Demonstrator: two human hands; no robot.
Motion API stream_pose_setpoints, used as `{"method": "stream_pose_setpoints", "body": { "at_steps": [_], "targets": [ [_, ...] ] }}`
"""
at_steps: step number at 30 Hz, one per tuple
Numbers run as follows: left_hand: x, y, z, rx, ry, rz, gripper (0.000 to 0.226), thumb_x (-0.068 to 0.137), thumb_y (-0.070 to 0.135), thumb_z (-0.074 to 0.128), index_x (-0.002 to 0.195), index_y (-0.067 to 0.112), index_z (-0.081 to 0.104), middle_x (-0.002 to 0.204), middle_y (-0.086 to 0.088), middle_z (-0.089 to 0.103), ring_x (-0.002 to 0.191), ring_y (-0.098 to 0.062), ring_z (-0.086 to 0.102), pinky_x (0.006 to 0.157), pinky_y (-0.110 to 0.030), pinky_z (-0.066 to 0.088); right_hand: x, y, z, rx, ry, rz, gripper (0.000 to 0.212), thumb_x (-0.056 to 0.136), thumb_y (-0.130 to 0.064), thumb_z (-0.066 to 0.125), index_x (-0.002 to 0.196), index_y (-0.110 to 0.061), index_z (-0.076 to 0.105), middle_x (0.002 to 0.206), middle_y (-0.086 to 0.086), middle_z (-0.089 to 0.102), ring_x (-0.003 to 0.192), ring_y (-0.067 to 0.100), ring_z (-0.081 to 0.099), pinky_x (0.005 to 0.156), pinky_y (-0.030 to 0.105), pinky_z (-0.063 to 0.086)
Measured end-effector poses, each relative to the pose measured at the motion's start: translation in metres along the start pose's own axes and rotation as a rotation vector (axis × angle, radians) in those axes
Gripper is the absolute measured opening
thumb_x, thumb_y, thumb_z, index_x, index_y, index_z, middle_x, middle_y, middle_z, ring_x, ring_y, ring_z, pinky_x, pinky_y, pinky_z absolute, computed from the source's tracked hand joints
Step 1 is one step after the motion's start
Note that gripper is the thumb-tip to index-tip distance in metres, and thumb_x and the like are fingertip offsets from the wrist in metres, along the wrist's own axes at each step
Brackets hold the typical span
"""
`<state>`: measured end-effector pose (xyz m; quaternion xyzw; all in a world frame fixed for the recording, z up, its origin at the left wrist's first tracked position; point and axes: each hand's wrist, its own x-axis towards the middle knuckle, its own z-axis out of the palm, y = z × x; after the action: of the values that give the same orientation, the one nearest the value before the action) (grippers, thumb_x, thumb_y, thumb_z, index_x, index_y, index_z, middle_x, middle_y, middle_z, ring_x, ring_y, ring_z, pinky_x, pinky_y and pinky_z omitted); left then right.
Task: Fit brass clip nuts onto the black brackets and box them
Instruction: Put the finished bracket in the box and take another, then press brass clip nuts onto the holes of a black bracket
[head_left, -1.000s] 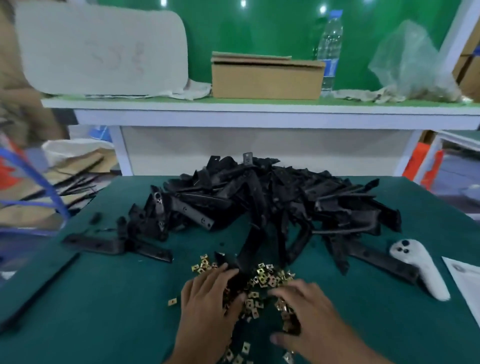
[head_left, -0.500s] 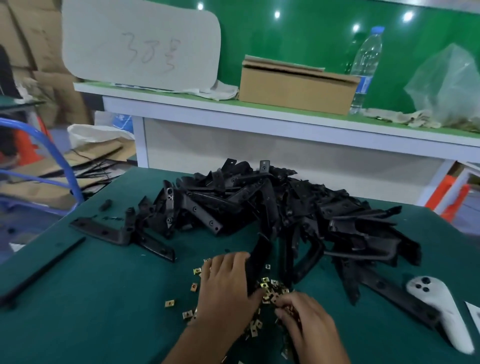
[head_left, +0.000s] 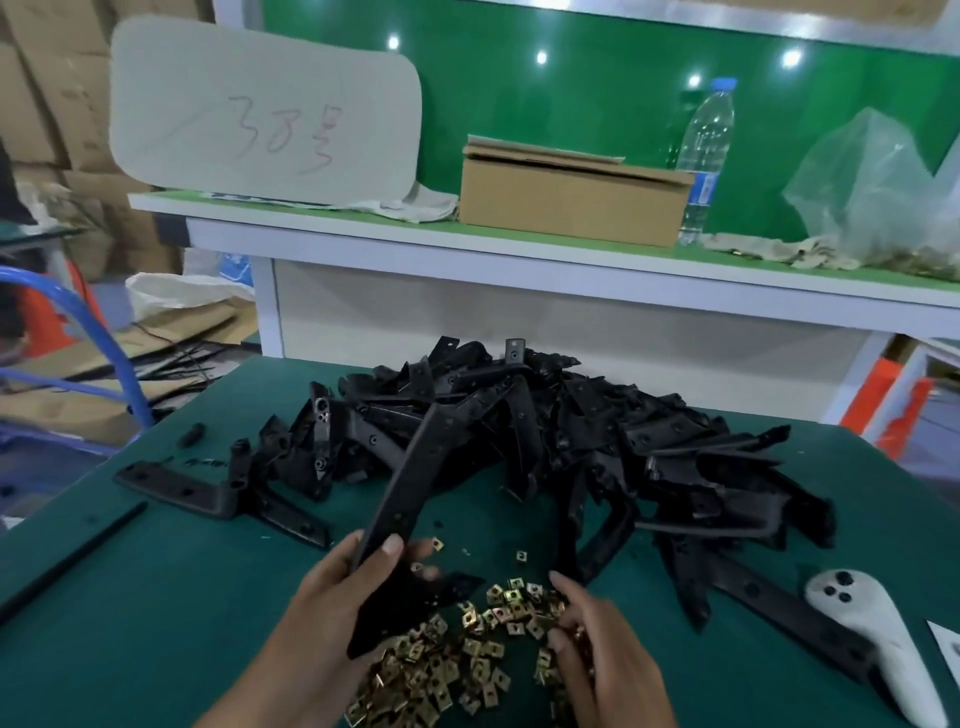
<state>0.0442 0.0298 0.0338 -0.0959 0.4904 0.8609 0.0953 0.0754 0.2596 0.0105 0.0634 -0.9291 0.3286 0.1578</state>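
Faint handwriting is showing on the pale board (head_left: 265, 111) leaning on the shelf; its characters are not clearly legible. The water bottle (head_left: 705, 156) is wearing a blue label, too small to read. The left hand (head_left: 332, 597) is gripping a black bracket (head_left: 410, 493), angling it up over the green surface (head_left: 130, 623). The right hand (head_left: 597, 649) is curling its fingers into the brass clip nuts (head_left: 467, 654) heaped just before the bracket pile (head_left: 571, 431).

The right hand (head_left: 602, 654) is blurred, its curled fingertips buried among the brass clip nuts (head_left: 467, 660), so any pinch cannot be told. The nut pile and both forearms run off the bottom edge. The white controller (head_left: 872, 639) is cut off at the lower right.
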Motion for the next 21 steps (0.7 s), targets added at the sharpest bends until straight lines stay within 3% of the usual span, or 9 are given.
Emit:
{"method": "stream_pose_setpoints", "body": {
  "at_steps": [2,6,12,14,16,18,21],
  "targets": [
    [-0.001,-0.008,0.002,-0.096,-0.018,-0.060,0.051,0.088,0.024,0.062,0.131,-0.002,0.057,0.096,-0.011,0.075,0.084,-0.031,0.070,0.069,-0.038,0.053,-0.002,0.002,0.003,-0.033,0.096,-0.093,0.032,0.093,-0.015,0.068,0.114,-0.039,0.068,0.090,-0.019,0.056,0.088,-0.009,0.053,0.077,0.000,0.038],
    [-0.001,-0.015,0.000,-0.119,-0.063,0.020,0.041,0.082,0.031,0.066,0.120,0.017,0.067,0.096,-0.008,0.075,0.068,-0.020,0.068,0.055,-0.031,0.053,-0.002,0.005,0.003,-0.038,0.185,-0.098,0.022,0.089,-0.013,0.068,0.096,-0.034,0.068,0.088,-0.016,0.059,0.087,-0.012,0.055,0.075,0.001,0.039],
    [0.002,-0.033,-0.008,-0.249,-0.205,0.015,0.056,0.075,-0.010,0.077,0.124,0.016,0.070,0.104,-0.017,0.069,0.093,-0.032,0.071,0.071,-0.039,0.059,-0.004,0.004,0.005,0.050,0.132,0.130,0.021,0.091,-0.020,0.072,0.089,-0.037,0.058,0.069,-0.010,0.062,0.080,-0.005,0.060,0.069,0.011,0.043],
    [0.004,-0.037,-0.007,-0.257,-0.198,0.027,0.061,0.065,-0.009,0.086,0.119,0.012,0.067,0.103,-0.016,0.068,0.090,-0.031,0.070,0.071,-0.042,0.058,-0.003,0.005,0.004,0.125,0.113,0.195,0.018,0.091,-0.025,0.072,0.087,-0.036,0.058,0.073,-0.013,0.066,0.074,-0.005,0.060,0.068,0.012,0.043],
    [0.006,-0.039,-0.004,-0.278,-0.184,0.033,0.056,0.059,-0.006,0.090,0.106,0.012,0.064,0.106,-0.017,0.069,0.097,-0.034,0.069,0.081,-0.049,0.056,-0.001,0.006,0.004,0.235,0.106,0.266,0.012,0.092,-0.029,0.071,0.088,-0.033,0.059,0.076,-0.021,0.065,0.065,-0.002,0.059,0.064,0.014,0.043],
    [0.005,-0.039,0.000,-0.324,-0.164,0.026,0.050,0.049,-0.005,0.090,0.089,0.014,0.066,0.110,-0.021,0.070,0.109,-0.039,0.067,0.092,-0.054,0.050,0.000,0.006,0.004,0.418,0.116,0.355,0.007,0.092,-0.027,0.070,0.089,-0.026,0.063,0.068,-0.012,0.065,0.055,0.001,0.055,0.059,0.018,0.041],
    [0.001,-0.041,0.007,-0.398,-0.149,-0.044,0.071,0.026,-0.003,0.099,0.086,0.016,0.065,0.113,-0.026,0.070,0.111,-0.044,0.067,0.092,-0.058,0.049,0.004,0.006,0.000,0.655,0.079,0.421,0.007,0.095,-0.014,0.067,0.096,-0.008,0.063,0.063,0.004,0.062,0.050,0.010,0.051,0.054,0.020,0.042]
  ]
}}
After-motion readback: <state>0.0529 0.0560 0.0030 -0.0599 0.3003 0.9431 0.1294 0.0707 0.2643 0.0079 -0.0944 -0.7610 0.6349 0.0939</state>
